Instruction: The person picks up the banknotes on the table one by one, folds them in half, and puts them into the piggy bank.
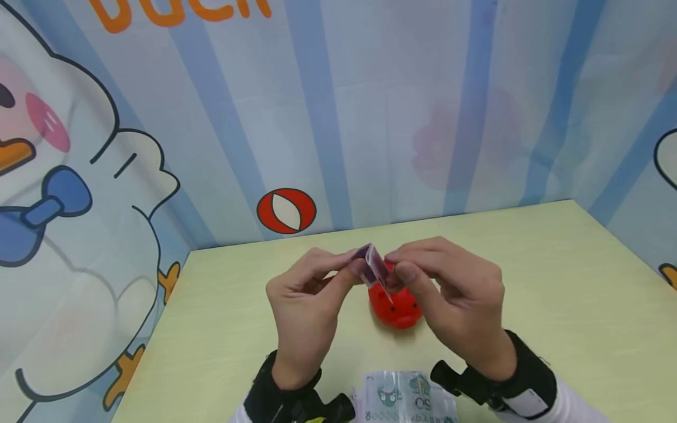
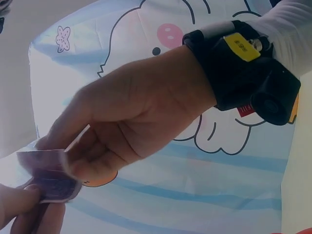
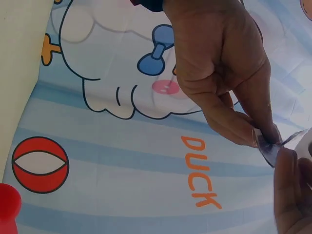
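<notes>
A folded purple banknote (image 1: pixel 374 267) is held up between both hands over the table. My left hand (image 1: pixel 312 299) pinches its left part between thumb and fingers. At its right edge, my right hand (image 1: pixel 457 294) grips with thumb and forefinger. The left wrist view shows the purple banknote (image 2: pixel 51 175) bent along a crease. In the right wrist view it appears edge-on between the two sets of fingertips. Behind and below the hands stands a round red pig figure (image 1: pixel 396 308) with small black eyes, its upper part overlapped by the banknote and fingers.
Green-and-white notes (image 1: pixel 409 396), one printed with 50, lie at the table's near edge, partly cut off by the frame. The pale yellow table (image 1: pixel 571 282) meets a blue striped cloth backdrop (image 1: pixel 370 147) at the back and sides. Both wrists wear black camera straps.
</notes>
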The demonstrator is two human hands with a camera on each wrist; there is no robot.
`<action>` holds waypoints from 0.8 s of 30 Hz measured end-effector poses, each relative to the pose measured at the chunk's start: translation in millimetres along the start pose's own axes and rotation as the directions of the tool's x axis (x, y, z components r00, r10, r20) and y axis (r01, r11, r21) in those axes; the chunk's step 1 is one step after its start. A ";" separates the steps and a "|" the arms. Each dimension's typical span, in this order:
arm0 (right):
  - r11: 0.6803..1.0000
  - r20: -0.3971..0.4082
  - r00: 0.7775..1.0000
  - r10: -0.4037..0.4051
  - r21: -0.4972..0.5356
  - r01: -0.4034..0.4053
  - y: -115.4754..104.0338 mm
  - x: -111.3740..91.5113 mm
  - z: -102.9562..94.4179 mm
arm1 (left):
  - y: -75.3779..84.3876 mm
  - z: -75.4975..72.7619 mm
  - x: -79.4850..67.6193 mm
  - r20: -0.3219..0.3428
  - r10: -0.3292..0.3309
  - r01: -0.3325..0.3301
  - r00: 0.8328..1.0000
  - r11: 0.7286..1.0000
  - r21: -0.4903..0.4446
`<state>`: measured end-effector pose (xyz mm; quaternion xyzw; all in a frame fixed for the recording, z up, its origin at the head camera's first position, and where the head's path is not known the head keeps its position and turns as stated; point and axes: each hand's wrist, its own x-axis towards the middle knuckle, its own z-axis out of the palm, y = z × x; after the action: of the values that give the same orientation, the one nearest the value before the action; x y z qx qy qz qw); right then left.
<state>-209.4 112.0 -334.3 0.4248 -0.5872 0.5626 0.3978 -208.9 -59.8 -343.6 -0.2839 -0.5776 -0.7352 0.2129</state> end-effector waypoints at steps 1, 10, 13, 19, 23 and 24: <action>0.999 0.012 0.999 0.038 0.022 -0.039 0.0 -0.2 -1.1 | 0.6 0.0 -0.4 0.013 -0.013 0.013 1.000 1.000 -0.001; 0.981 0.097 0.979 0.181 0.053 -0.187 -2.6 -0.9 -5.2 | 1.3 0.1 -2.4 0.125 -0.145 0.146 0.981 0.989 0.002; 0.979 0.069 0.982 0.176 0.096 -0.182 -2.3 -0.2 -5.2 | 1.4 0.5 -2.7 0.163 -0.175 0.186 0.971 0.981 -0.055; 0.979 0.038 0.985 0.171 0.103 -0.174 -1.3 0.0 -5.4 | 4.5 4.0 -1.6 0.156 -0.203 0.206 0.967 0.979 -0.002; 0.973 0.061 0.978 0.200 0.104 -0.205 -0.8 -1.4 -8.0 | 3.2 3.2 -0.3 0.092 -0.203 0.202 0.975 0.979 0.027; 0.969 0.073 0.974 0.213 0.109 -0.220 -0.7 -1.7 -8.6 | 2.8 3.0 -0.3 0.084 -0.197 0.195 0.977 0.980 0.028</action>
<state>-208.3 120.7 -335.2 0.3974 -0.6079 0.6229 0.2906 -206.4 -57.6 -341.2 -0.2551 -0.6185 -0.7340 0.1170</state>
